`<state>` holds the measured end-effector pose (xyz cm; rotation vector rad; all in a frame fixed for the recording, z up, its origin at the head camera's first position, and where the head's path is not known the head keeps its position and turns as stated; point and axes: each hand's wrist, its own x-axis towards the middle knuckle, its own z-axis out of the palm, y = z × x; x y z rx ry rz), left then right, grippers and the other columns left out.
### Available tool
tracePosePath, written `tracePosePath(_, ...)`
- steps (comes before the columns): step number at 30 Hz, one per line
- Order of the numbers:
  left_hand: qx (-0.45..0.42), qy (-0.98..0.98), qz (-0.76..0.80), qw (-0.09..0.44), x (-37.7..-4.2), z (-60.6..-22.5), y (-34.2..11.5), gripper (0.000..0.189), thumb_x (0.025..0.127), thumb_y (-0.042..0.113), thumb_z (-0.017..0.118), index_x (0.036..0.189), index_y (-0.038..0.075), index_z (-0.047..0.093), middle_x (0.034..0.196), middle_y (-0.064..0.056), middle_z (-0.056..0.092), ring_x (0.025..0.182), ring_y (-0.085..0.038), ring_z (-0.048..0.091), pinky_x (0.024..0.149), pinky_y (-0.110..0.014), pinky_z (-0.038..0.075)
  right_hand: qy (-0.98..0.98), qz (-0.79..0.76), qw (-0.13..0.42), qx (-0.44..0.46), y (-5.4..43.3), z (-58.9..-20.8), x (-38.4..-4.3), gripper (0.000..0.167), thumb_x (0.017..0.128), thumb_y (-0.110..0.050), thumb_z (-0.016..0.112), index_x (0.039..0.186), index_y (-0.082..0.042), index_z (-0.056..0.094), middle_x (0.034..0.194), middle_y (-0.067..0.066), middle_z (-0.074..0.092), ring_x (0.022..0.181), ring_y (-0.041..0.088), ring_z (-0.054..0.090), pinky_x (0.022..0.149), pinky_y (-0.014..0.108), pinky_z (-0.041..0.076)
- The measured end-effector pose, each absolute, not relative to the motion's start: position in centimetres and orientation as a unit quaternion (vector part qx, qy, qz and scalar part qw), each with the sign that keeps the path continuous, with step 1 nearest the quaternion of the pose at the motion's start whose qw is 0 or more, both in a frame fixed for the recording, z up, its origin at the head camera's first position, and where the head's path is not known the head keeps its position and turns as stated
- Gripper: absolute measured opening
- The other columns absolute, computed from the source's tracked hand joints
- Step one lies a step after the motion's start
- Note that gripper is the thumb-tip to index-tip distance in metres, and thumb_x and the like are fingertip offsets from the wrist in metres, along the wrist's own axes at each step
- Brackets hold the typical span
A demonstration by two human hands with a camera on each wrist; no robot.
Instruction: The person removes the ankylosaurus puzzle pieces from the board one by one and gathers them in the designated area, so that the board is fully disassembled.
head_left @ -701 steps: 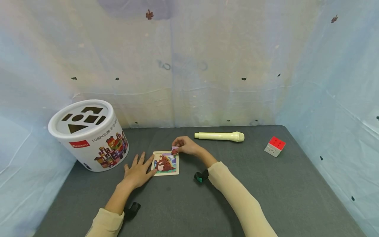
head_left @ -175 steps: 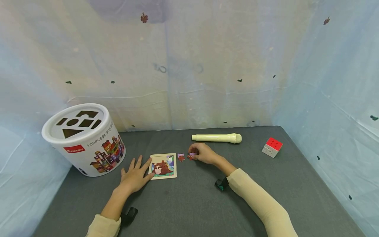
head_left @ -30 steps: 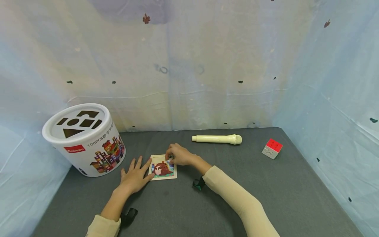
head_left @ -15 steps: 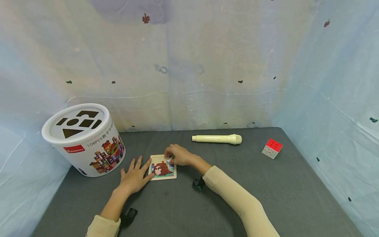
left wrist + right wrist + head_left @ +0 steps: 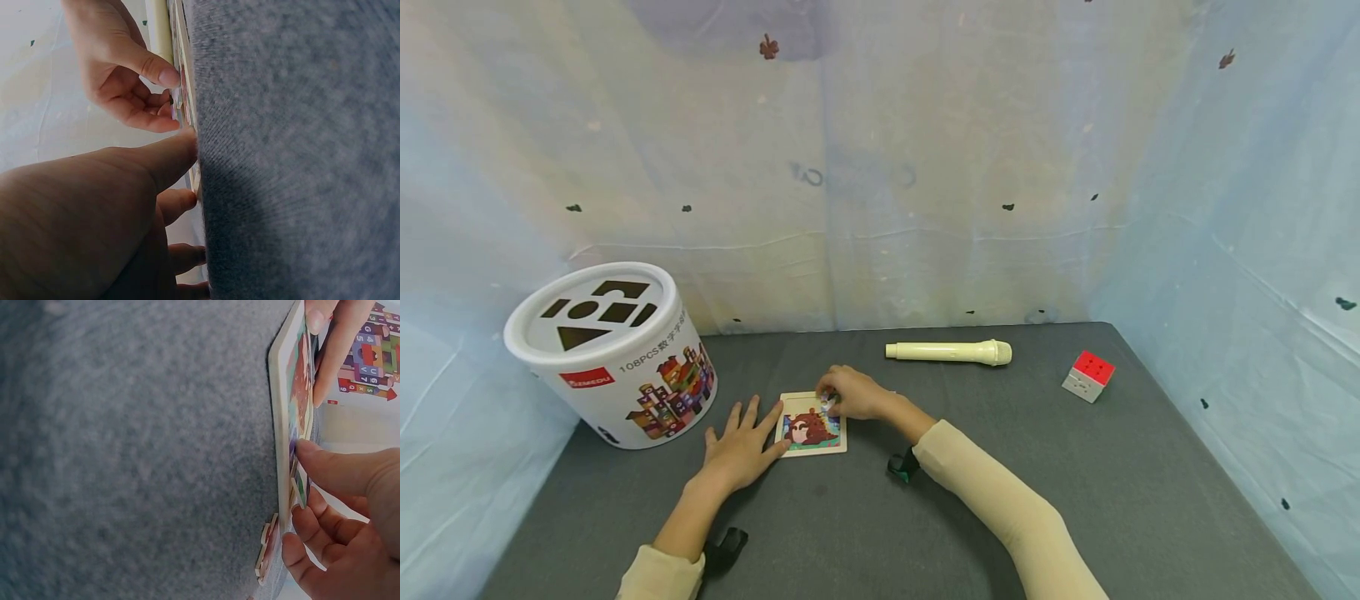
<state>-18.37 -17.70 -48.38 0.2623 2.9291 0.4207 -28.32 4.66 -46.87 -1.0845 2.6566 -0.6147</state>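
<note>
- Centrally, a square wooden puzzle board (image 5: 797, 400) lies flat on the grey surface (image 5: 1075, 492), showing a brown animal picture (image 5: 808, 428) within its pale rim.
- Over the board's upper right part, a small puzzle piece (image 5: 302, 487) with a green patch sits tilted between thumb and fingers of the right hand (image 5: 853, 394) — a pinch grip, seen best from the right wrist.
- The left hand (image 5: 741, 446) lies with fingers spread at the board's left side, thumb and index finger touching its edge and the other fingers reaching toward the surface.
- Just beside the board's right edge, a loose piece (image 5: 267, 549) rests on the surface; the head view mostly hides it behind the right hand.
- Beyond the right hand, a pale yellow toy microphone (image 5: 947, 352) lies sideways, its head toward the right.
- Well off to the right sits a cube (image 5: 1088, 377), red on top and whitish on its visible sides.
- On the left stands a white bucket (image 5: 617, 358) — its lid (image 5: 561, 325) cut with shaped holes, its side printed with colourful blocks.
- Pale sheeting (image 5: 880, 150) hangs behind and on both sides.
</note>
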Motion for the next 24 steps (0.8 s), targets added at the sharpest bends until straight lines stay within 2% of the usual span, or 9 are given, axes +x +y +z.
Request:
tracePosePath(16,0.092,0.983,0.135,0.08,-18.57,-48.64,-17.74,0.073,0.099,0.05,0.055,0.159,0.016,0.03,0.16,-0.03,0.018,0.144,-0.056,0.013,0.099,-0.083,0.014,0.899,-0.211,0.103,-0.37,4.58,-46.59,-28.21,0.028,0.088,-0.012,0.078,0.115,-0.009,0.07,0.109,0.004,0.06,0.1,0.015,0.056,0.084,0.028,0.048)
tracePosePath(24,0.093,0.983,0.135,0.079,-18.54,-48.82,-17.83,0.073,0.099,0.049,0.055,0.159,0.016,0.029,0.161,-0.029,0.017,0.145,-0.055,0.012,0.1,-0.083,0.014,0.89,-0.24,0.112,-0.371,4.46,-46.82,-28.52,0.028,0.086,-0.007,0.079,0.112,-0.004,0.07,0.106,0.006,0.06,0.097,0.016,0.058,0.083,0.025,0.049)
